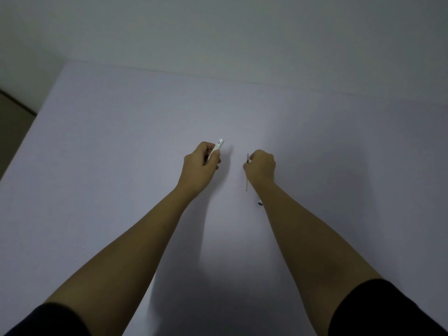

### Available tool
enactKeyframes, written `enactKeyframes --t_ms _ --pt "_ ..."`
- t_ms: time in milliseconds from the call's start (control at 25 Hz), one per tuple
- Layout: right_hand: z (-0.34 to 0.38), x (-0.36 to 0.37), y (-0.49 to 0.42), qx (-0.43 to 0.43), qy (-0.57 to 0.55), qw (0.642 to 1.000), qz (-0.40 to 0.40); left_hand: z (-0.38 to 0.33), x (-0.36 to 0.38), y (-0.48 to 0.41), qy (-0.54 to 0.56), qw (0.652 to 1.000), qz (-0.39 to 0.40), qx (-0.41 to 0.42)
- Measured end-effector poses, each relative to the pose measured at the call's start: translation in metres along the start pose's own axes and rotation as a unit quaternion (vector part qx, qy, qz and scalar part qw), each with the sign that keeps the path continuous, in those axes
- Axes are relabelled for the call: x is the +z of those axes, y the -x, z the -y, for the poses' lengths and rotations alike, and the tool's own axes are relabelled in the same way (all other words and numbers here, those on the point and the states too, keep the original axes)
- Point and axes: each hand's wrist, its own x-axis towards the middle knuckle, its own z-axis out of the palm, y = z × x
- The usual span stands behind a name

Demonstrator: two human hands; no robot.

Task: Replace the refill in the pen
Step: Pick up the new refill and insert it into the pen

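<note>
My left hand (201, 163) is closed around a white pen barrel (217, 146), whose upper end with the clip sticks out above the fingers. My right hand (261, 166) pinches a thin refill (247, 183); its dark tip (247, 157) shows above the fingers and the pale tube runs down below the hand. The two hands are held a short way apart above the table. A small dark piece (260, 203) lies on the table just beside my right wrist, partly hidden by the forearm.
A pale white table (121, 141) fills most of the view, with its left edge at the far left and a plain wall (218, 32) behind its far edge. A strip of floor (12, 117) shows at the left.
</note>
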Motion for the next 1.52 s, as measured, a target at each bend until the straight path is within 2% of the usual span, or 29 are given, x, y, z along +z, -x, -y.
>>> enactKeyframes --t_ms 200,280,440,520,680,920,1200,1520 --pt "0.015 -0.024 -0.001 0.049 -0.161 0.986 -0.002 -0.002 -0.009 0.001 -0.023 1.0 0.013 0.002" --pt "0.021 -0.043 0.0 0.061 -0.273 0.96 -0.017 -0.008 -0.011 0.001 -0.042 0.998 0.036 0.004" --pt "0.025 -0.092 0.011 0.047 -0.47 0.88 -0.055 -0.029 -0.007 0.011 -0.066 0.995 0.056 0.038" --pt "0.023 -0.108 0.018 0.033 -0.524 0.848 -0.069 -0.04 -0.003 0.014 -0.068 0.995 0.054 0.052" --pt "0.02 -0.126 0.037 0.01 -0.56 0.824 -0.082 -0.061 -0.001 0.021 -0.074 0.992 0.066 0.077" --pt "0.017 -0.129 0.058 -0.008 -0.562 0.823 -0.081 -0.07 0.001 0.037 -0.087 0.988 0.074 0.104" --pt "0.009 -0.127 0.069 0.017 -0.571 0.818 -0.067 -0.074 0.004 0.041 -0.069 0.989 0.067 0.108" --pt "0.009 -0.116 0.072 -0.012 -0.502 0.865 -0.006 -0.081 0.0 0.038 -0.048 0.99 0.06 0.122"
